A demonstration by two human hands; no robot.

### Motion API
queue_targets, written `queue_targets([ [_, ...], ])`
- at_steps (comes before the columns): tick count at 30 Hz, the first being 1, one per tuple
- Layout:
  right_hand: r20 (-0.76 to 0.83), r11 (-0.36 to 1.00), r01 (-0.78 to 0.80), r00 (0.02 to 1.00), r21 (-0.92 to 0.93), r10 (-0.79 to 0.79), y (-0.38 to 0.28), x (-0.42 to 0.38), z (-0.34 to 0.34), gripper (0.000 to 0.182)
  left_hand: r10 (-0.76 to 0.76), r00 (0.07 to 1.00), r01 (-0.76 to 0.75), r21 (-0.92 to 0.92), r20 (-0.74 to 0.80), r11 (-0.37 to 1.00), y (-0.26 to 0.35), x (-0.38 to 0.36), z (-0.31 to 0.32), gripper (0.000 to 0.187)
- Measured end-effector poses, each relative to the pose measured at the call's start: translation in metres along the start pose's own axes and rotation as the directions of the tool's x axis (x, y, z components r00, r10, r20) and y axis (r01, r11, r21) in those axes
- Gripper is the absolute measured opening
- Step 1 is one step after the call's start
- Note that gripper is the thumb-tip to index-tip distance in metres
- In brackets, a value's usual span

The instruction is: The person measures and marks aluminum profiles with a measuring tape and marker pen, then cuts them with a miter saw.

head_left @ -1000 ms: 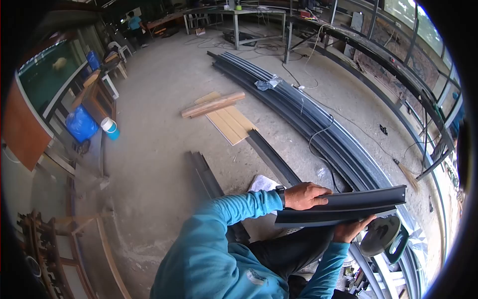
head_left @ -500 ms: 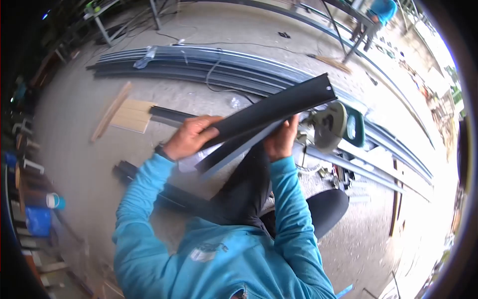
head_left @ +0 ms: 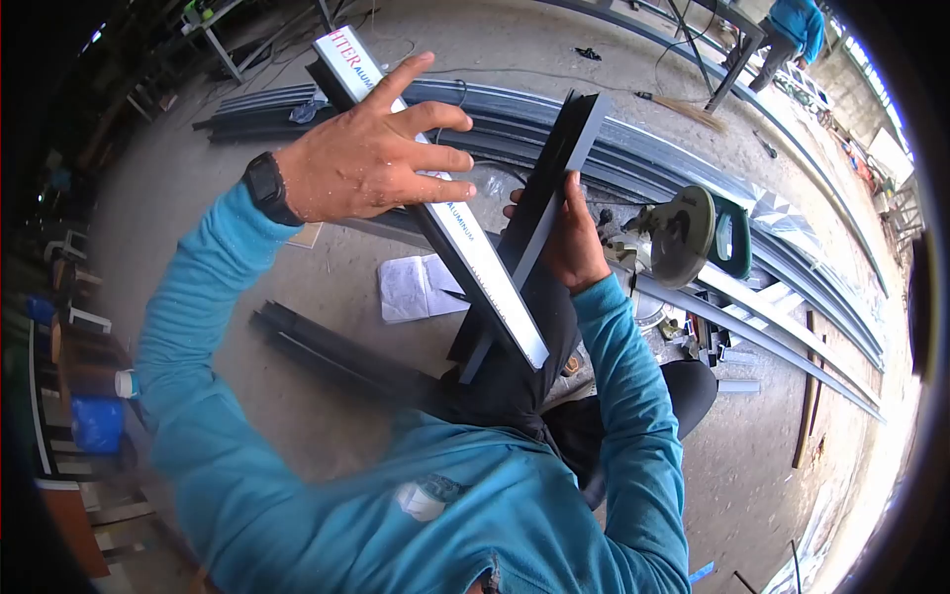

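Note:
My left hand (head_left: 361, 158), with a dark watch at the wrist, lies across a dark aluminium profile (head_left: 473, 243) whose upward face carries a white printed label strip. Its fingers are spread over the strip; the thumb is hidden, apparently underneath, holding the piece. My right hand (head_left: 577, 238) is wrapped round a second dark aluminium profile (head_left: 559, 158), its thumb along one side. That piece slants up and away, and the labelled piece crosses it near its lower end, above my lap. Beyond my knee lies an open notebook (head_left: 404, 289) with a pen (head_left: 455, 294) on it.
A green circular-blade saw (head_left: 683, 236) stands right of my right hand. Long dark profiles (head_left: 277, 107) are stacked across the floor ahead. Another dark length (head_left: 327, 346) lies by my left leg. A broom (head_left: 683, 111) and a person in blue (head_left: 792, 30) are farther off.
My left hand has risen, turning its profile so the labelled face shows. My right hand has tilted the other profile more steeply. The notebook has come fully into sight.

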State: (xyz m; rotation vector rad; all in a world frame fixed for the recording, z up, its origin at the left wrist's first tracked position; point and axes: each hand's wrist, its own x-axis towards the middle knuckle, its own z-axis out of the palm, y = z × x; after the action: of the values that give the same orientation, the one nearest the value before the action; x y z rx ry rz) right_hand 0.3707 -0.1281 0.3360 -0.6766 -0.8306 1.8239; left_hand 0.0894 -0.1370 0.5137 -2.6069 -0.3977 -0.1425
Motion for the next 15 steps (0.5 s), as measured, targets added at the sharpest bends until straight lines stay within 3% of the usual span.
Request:
queue_targets([
  [4, 0.063, 0.991, 0.065, 0.995, 0.113, -0.072, -0.005, -0.005, 0.048, 0.075, 0.162, 0.987, -0.159, 0.102, -0.021, 0.982, -0.004, 0.046, 0.006, 0.042],
  [6, 0.022, 0.995, 0.015, 1.0, 0.097, -0.017, -0.002, -0.007, 0.044, 0.083, 0.182, 0.979, -0.17, 0.124, -0.089, 0.977, -0.007, 0.073, 0.012, 0.043],
  [8, 0.03, 0.995, 0.011, 0.999, 0.103, -0.014, -0.01, -0.01, 0.048, 0.092, 0.154, 0.977, -0.136, 0.124, -0.151, 0.983, -0.009, 0.093, 0.028, 0.042],
  [9, -0.011, 0.994, 0.09, 0.996, 0.063, -0.09, -0.016, -0.016, 0.048, 0.086, 0.122, 0.971, -0.113, 0.059, -0.205, 0.992, -0.003, 0.116, 0.044, 0.041],
  [10, 0.045, 0.982, 0.179, 0.982, 0.057, -0.182, -0.022, -0.015, 0.077, 0.084, 0.086, 0.982, -0.081, 0.041, -0.168, 0.996, -0.01, 0.103, 0.05, 0.04],
  [12, -0.035, 0.941, 0.339, 0.941, 0.014, -0.338, -0.029, -0.024, 0.084, 0.093, 0.072, 0.963, -0.087, -0.048, -0.258, 0.995, -0.012, 0.117, 0.081, 0.041],
  [13, -0.193, 0.909, 0.411, 0.888, -0.072, -0.417, -0.028, -0.023, 0.1, 0.095, 0.037, 0.947, -0.069, -0.092, -0.319, 0.993, -0.01, 0.114, 0.09, 0.042],
  [15, -0.13, 0.901, 0.432, 0.892, -0.044, -0.434, -0.02, -0.012, 0.078, 0.077, -0.118, 0.844, 0.004, -0.215, -0.522, 0.977, 0.011, 0.106, 0.078, 0.028],
])
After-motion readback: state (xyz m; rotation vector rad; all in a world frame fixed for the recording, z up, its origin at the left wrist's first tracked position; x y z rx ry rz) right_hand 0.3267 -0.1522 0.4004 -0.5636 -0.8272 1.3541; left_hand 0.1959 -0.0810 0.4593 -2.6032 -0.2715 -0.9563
